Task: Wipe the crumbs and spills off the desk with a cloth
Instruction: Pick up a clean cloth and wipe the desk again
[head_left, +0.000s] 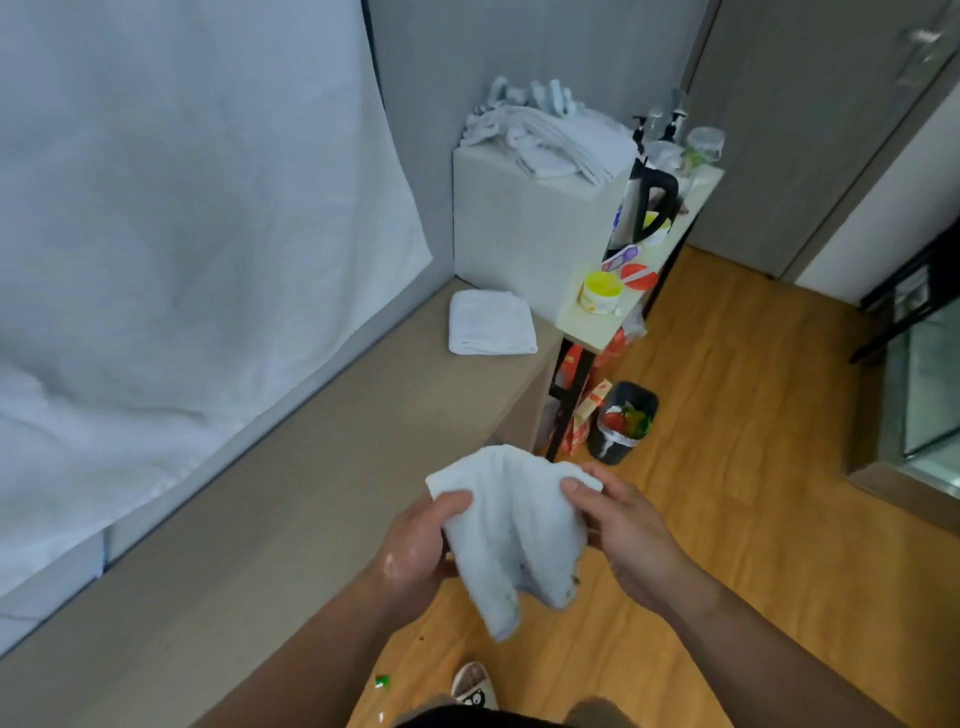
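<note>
Partly hidden behind the cloth (514, 535), the left grip (415, 545) and right grip (626, 540) each clasp its upper corners, just beside the surface (311, 493) edge.

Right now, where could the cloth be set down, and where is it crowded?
The long tan desk is bare from the folded towel by the white box down to the near end, alongside the white sheet. The narrow side shelf is crowded: yellow tub, kettle, bottles. Left hand and right hand grip the cloth.
</note>
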